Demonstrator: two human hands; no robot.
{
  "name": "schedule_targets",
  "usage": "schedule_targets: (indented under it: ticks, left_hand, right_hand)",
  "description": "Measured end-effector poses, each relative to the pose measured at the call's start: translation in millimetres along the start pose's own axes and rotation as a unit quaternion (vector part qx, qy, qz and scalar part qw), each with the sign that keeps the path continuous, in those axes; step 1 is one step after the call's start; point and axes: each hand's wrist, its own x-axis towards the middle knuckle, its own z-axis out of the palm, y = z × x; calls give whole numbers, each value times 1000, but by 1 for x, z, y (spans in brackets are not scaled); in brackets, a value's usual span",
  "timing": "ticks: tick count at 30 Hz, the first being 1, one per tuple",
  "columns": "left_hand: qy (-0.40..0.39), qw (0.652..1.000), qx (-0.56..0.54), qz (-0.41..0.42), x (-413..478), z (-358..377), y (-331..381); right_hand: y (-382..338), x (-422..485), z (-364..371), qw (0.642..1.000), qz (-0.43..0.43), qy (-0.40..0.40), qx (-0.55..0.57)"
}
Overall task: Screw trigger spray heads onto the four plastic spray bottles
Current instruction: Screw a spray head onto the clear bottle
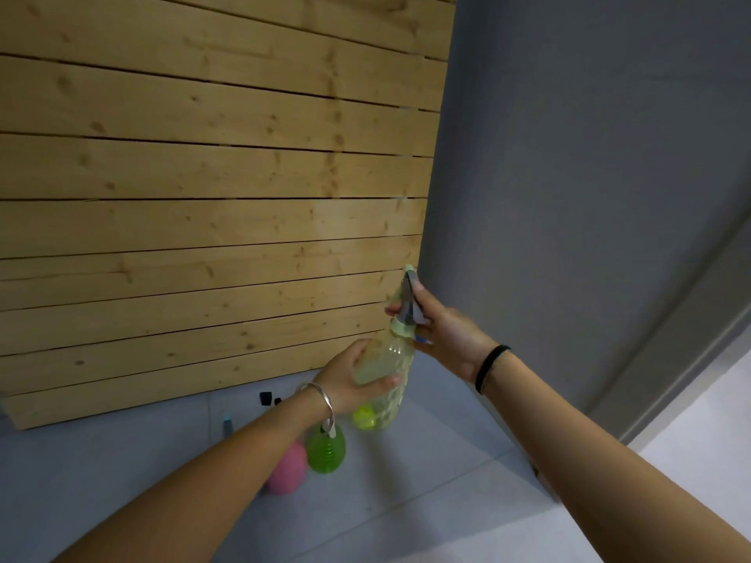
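A pale yellow see-through spray bottle (392, 369) is held up in the air in front of me. My left hand (353, 377) wraps around its body. My right hand (441, 329) grips the trigger spray head (408, 304), which sits on the bottle's neck with a pale collar. Below on the grey floor stand a green bottle (327, 451) and a pink bottle (286, 469), both partly hidden by my left forearm. A yellow-green bottle (363, 417) shows behind the held bottle's base.
A wooden slatted panel (203, 197) leans against the wall at the left. A grey wall (589, 176) rises on the right. Small dark parts (266, 399) and a blue-tipped piece (226, 425) lie on the floor near the panel.
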Motion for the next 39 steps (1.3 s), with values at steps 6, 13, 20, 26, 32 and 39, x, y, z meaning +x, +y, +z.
schedule_targets:
  ticks: [6,13,20,26,32,39]
  left_hand:
    - [47,989,21,-140,31,-23,-52]
    - [11,952,152,-267,52,-40,-122]
    - [-112,884,227,-394,67,-25,-154]
    - [-110,881,214,-408,72,-13,-160]
    - [-107,880,199,-418,71,-9,-169]
    - [-104,881,194,-419,69,-10,-173]
  right_hand:
    - [45,46,2,987,40,18,-157]
    - [140,98,-5,969,109,16,-222]
    - [197,128,-7,950,147,-24,-275]
    - [219,143,-5,952,156,-28,-261]
    - [228,151,0,954,163,-35,-251]
    - [233,156,4,955,162,-34,-248]
